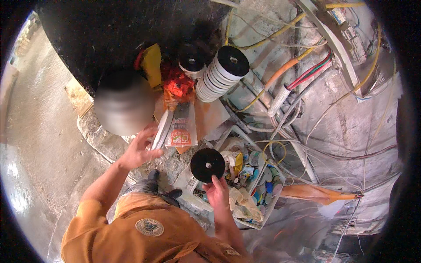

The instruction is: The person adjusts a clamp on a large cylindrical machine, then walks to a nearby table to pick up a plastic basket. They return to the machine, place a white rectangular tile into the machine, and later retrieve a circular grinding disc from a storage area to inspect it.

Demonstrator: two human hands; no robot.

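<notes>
In my right hand (217, 191) a round black disc (206, 163) with a small centre hole is pinched by its near edge. My left hand (142, 147) has its fingers and thumb around the lower end of a slim, flat white thing (163, 127), seen nearly edge-on. Just right of that lies a clear plastic bag (180, 130) with orange print. Farther off stands a tall, leaning stack of discs (221, 74), black on top with white sides. A shorter disc stack (193, 61) is to its left.
Below the stacks, a white plastic crate (263, 218) holds mixed small items and coloured discs. Loose cables (315, 144) and pipes run along the right wall. Red crumpled material (177, 83) and a yellow piece (152, 65) sit at the back. A round shape (125, 105) at left is blurred.
</notes>
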